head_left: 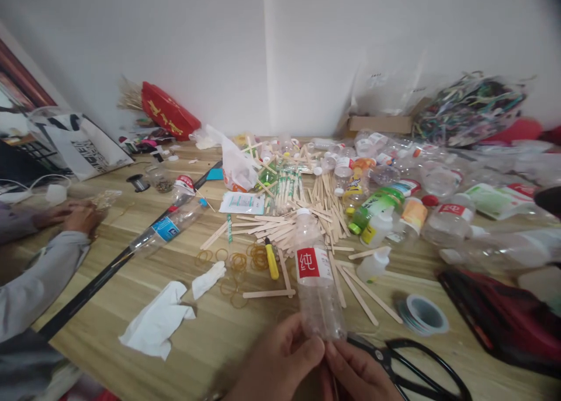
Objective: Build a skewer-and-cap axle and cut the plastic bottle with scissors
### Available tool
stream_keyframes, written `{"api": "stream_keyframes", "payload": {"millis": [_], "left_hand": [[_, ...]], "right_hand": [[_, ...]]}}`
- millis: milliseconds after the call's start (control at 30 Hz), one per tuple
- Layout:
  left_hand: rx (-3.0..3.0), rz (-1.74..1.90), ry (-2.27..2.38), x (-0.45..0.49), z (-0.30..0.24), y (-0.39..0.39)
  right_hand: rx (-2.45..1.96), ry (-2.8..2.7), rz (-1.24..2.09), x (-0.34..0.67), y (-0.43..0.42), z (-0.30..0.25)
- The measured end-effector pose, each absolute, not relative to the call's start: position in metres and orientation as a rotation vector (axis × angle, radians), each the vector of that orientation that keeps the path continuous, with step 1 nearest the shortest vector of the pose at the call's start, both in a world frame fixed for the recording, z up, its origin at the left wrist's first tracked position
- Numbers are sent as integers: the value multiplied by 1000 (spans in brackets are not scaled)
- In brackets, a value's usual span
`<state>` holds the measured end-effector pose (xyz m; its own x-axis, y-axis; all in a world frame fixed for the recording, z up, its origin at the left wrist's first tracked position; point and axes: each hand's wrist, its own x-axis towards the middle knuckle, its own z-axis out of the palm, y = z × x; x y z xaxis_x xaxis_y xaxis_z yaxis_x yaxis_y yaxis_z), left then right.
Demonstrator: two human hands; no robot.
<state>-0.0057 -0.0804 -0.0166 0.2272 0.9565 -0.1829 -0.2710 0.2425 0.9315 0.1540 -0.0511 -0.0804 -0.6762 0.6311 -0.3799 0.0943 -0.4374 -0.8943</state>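
Note:
At the bottom centre, my left hand [280, 360] and my right hand [357, 372] meet at the base of a clear plastic bottle [316, 278] with a red and white label and a white cap. The bottle points away from me over the wooden table [210, 342]. Both hands have their fingers closed on the bottle's bottom end. Black scissors [412, 366] lie just right of my right hand. Wooden craft sticks [307, 214] are scattered beyond the bottle.
Crumpled white tissue [158, 322], rubber bands [239, 263], a yellow-handled tool [272, 263], a tape roll [423, 313] and several empty bottles [394, 208] cover the table. Another person's hands and grey sleeve [48, 255] rest at the left edge. A dark red bag [504, 319] lies right.

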Motion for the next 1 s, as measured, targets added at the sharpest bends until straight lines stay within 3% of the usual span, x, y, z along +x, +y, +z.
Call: {"api": "stream_keyframes", "payload": {"millis": [400, 1000], "left_hand": [[951, 867, 1070, -2, -22, -87], [967, 733, 1242, 3, -16, -91]], "right_hand": [[-1023, -1191, 2227, 145, -58, -47], [-961, -1076, 2300, 142, -61, -41]]}}
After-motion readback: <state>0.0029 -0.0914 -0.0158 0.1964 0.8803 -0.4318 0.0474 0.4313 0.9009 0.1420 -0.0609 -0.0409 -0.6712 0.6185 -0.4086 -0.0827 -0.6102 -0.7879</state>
